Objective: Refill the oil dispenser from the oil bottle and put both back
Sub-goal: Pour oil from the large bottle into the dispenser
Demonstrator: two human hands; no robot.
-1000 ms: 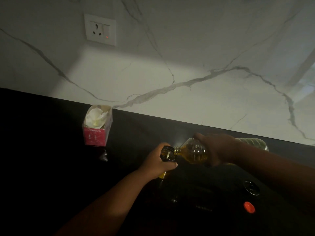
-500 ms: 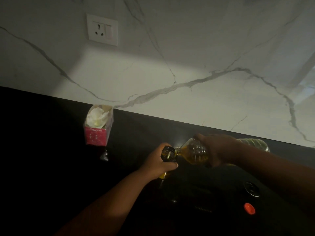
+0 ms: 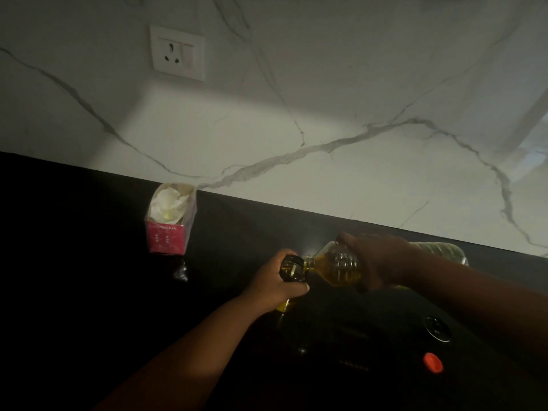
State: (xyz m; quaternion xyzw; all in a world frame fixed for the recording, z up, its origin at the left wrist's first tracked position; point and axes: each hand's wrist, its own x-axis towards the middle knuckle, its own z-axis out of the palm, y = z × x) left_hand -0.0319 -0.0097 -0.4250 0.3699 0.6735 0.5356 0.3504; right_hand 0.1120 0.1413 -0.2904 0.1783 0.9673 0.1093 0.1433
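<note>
Black counter [image 3: 89,262], marble wall [image 3: 326,99], white socket [image 3: 177,52].

Scene is dim overall. A broad band of light crosses the marble wall [image 3: 326,161] mid-frame; its upper part lies in shadow. My black desk [image 3: 74,277] reads near-featureless, lower frame almost lost. Small glare spots only. Wide-angle tilt; soft, grainy detail.

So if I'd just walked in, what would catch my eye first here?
Probably the pour at the centre: the right hand holds a clear oil bottle tipped on its side, neck at the mouth of a dark oil dispenser gripped by the left hand. Next, the pink box at left against the marble wall, then the small red cap on the dark counter at lower right.
</note>
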